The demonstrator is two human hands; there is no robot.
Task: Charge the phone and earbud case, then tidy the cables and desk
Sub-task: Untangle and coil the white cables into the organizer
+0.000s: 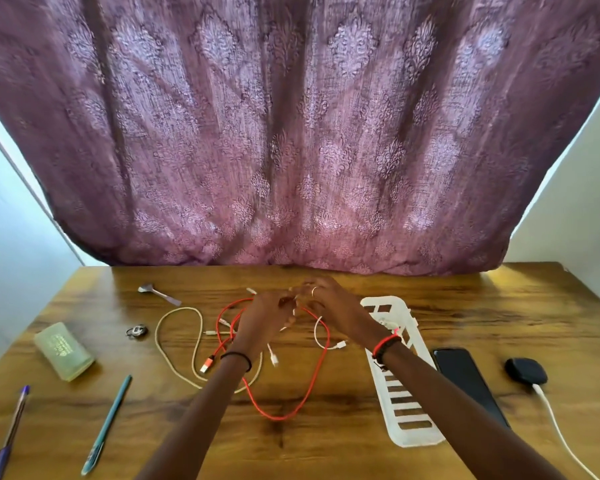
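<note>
Both our left hand (267,320) and right hand (333,304) curl together over the looped red braided cable (279,418), what they pinch too blurred to tell, where tugging may snag the cream cord (157,336), while the flat black phone (465,379) lies beside our right forearm.

We face a wooden desk (326,445) whose far edge meets a purple patterned curtain (291,133) glowing with daylight, pale walls (568,220) on both sides.
</note>
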